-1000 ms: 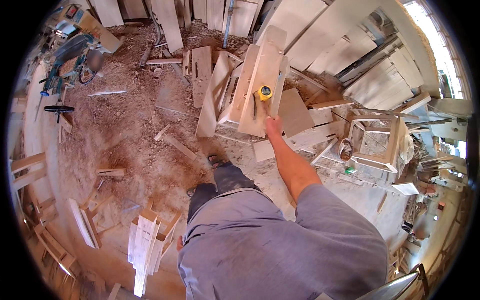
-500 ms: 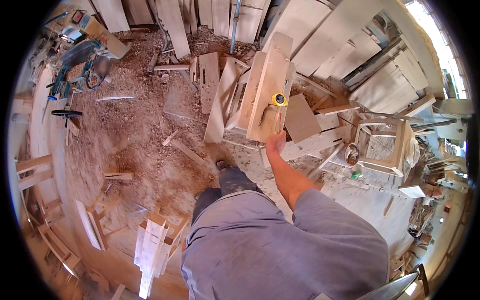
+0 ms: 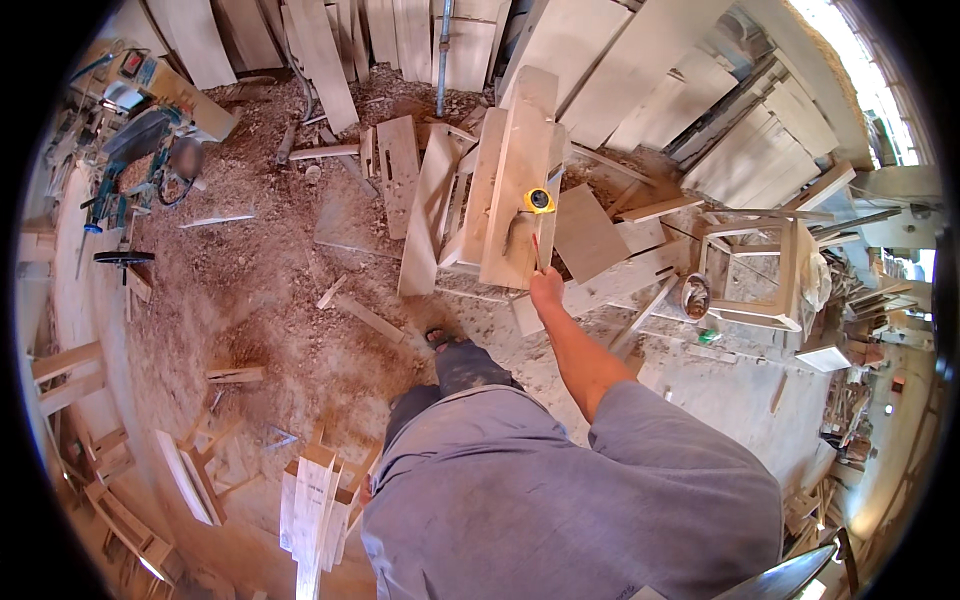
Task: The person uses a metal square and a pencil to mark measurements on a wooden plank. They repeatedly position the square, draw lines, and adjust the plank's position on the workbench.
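My right hand [image 3: 546, 290] reaches forward to the near end of a long pale wooden plank [image 3: 508, 170] that lies on top of a wooden frame. The fingers are closed around a thin pencil-like stick [image 3: 537, 252], which points up along the plank. A yellow tape measure [image 3: 540, 200] rests on the plank a little beyond the hand, apart from it. My left hand is out of sight. My grey shirt and dark trouser leg fill the lower middle.
Sawdust and offcuts cover the floor [image 3: 260, 300]. A mitre saw [image 3: 140, 160] stands at the far left. Boards [image 3: 320, 50] lean along the back. An open wooden box frame [image 3: 750, 270] and a round tin [image 3: 693, 295] sit to the right. Cut pieces [image 3: 315, 500] are stacked by my left side.
My right hand has drawn back along the plank toward me, away from the yellow tape measure. The view has shifted slightly.
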`<act>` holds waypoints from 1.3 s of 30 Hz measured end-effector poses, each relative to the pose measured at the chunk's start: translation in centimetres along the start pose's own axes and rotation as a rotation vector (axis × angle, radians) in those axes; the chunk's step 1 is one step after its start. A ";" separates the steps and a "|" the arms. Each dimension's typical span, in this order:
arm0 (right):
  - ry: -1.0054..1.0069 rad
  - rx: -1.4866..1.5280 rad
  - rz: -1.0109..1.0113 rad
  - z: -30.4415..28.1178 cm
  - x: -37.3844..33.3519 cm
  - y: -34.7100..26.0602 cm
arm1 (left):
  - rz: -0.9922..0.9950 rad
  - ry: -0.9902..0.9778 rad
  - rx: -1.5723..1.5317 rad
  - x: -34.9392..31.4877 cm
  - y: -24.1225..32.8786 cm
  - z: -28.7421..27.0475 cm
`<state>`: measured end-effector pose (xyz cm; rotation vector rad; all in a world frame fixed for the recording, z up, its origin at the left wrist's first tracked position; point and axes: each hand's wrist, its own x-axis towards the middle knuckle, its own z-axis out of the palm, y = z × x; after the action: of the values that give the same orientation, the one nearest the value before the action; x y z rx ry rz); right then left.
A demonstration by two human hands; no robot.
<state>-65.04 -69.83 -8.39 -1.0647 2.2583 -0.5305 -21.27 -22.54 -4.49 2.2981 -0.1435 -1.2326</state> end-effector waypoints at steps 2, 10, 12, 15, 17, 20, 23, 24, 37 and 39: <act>-0.006 0.023 0.074 0.3 0.5 0.5 | 0.000 -0.006 -0.003 0.1 0.1 0.1; 0.141 0.167 0.300 -0.9 1.2 1.1 | -0.009 -0.003 -0.012 -0.1 -0.5 0.2; 0.223 0.046 0.186 -1.6 1.7 0.8 | -0.006 -0.008 -0.013 -0.1 -0.5 0.5; 0.249 0.008 0.167 -2.6 0.1 -1.6 | -0.011 -0.006 -0.018 -0.5 -0.7 0.7; 0.281 0.021 0.077 -1.8 -1.0 -2.0 | -0.012 -0.008 -0.024 -0.8 -0.9 0.8; 0.269 0.033 0.072 -1.2 -2.6 -2.9 | -0.012 -0.004 -0.034 -1.0 -1.2 0.9; 0.308 0.061 0.089 -1.1 -2.9 -2.8 | -0.008 0.002 -0.046 -1.0 -1.4 1.0; 0.339 0.073 0.089 -1.3 -2.7 -2.5 | -0.009 -0.001 -0.051 -0.9 -1.4 1.3; 0.366 0.006 0.064 -2.1 -1.6 -2.3 | 0.010 0.018 -0.092 -2.4 -1.5 3.3; 0.374 -0.050 0.047 -2.6 -0.4 -1.9 | 0.033 0.016 -0.102 -2.5 -1.9 4.1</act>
<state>-65.46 -70.41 -5.18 -0.9989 2.6255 -0.7053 -26.32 -21.68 -5.39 2.2088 -0.1101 -1.1779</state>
